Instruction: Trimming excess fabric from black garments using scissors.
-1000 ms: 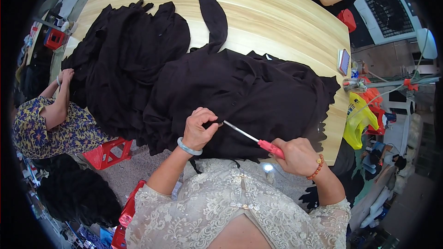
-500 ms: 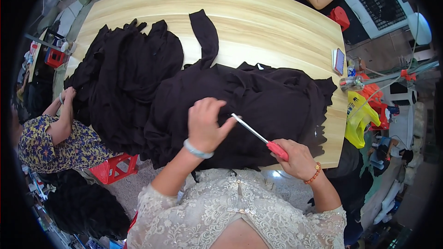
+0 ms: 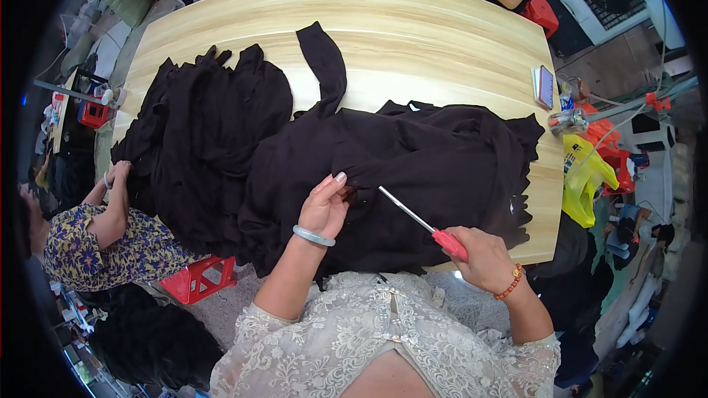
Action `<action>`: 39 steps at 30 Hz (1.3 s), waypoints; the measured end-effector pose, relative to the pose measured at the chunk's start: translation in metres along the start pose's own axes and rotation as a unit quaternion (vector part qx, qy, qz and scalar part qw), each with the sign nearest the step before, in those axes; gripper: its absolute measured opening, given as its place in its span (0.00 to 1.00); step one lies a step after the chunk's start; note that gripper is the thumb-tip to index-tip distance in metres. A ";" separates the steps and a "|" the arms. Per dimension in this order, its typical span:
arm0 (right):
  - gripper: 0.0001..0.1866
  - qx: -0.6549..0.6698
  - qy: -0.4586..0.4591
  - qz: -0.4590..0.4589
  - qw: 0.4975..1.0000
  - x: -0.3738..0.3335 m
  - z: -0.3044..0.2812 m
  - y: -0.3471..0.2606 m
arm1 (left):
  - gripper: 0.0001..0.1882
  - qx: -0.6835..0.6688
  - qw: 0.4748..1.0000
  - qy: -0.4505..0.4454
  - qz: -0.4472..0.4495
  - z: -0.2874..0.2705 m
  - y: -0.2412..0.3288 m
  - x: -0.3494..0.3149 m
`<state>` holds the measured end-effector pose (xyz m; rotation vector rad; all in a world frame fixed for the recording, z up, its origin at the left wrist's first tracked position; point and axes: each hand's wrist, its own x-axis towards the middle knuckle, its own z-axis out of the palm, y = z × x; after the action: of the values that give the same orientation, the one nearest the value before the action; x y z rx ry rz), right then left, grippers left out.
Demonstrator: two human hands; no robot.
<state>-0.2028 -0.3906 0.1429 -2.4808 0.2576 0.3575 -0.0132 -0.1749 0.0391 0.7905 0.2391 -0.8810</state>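
My right hand (image 3: 478,256) is closed around the red handle of a screwdriver-like tool (image 3: 410,210) with a slim metal shaft. Its tip points up and left, over a dark garment (image 3: 435,140) spread before me on the table. Left of that tip is my left hand (image 3: 324,206), palm turned inward and fingers curled together close to the thumb. Whether cloth or something tiny lies between those fingertips, I cannot make out. A dark sleeve (image 3: 324,66) stretches from the garment toward the far side.
More dark garments (image 3: 214,118) are heaped at the left of the wooden table (image 3: 428,37), where another person's hands (image 3: 118,171) touch them. A phone (image 3: 544,87) rests near the right edge, by a jar (image 3: 566,122) and a yellow bag (image 3: 586,180). Red stools (image 3: 198,280) stand around.
My left hand has turned from fingers spread, back up, to palm inward with fingers curled. The tool stays in my right hand, nearly in place. The whole view has shifted slightly.
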 end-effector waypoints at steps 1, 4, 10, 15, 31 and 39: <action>0.14 -0.016 -0.017 0.005 1.000 0.001 0.002 0.000 | 0.05 -0.041 0.999 -0.007 0.007 0.000 -0.002 -0.001; 0.13 -0.049 -0.066 0.020 0.996 0.003 -0.007 -0.006 | 0.04 -0.035 0.999 -0.009 0.035 -0.006 -0.014 0.004; 0.13 -0.074 -0.080 0.000 0.994 0.021 -0.011 -0.022 | 0.02 0.007 0.998 -0.012 0.059 -0.007 -0.020 0.001; 0.13 -0.096 -0.100 -0.002 0.990 0.026 -0.014 -0.014 | 0.04 0.015 0.999 -0.003 0.051 -0.014 -0.020 0.004; 0.12 -0.034 -0.012 0.003 0.999 0.023 -0.013 -0.013 | 0.10 0.121 0.990 0.007 0.076 -0.002 0.008 0.048; 0.13 -0.081 -0.062 0.002 0.995 0.045 -0.023 -0.028 | 0.08 0.231 0.937 0.029 0.260 -0.026 -0.017 0.041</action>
<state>-0.1482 -0.3871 0.1620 -2.6043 0.1890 0.5518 0.0029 -0.1878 -0.0086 1.2480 -0.1348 -0.4078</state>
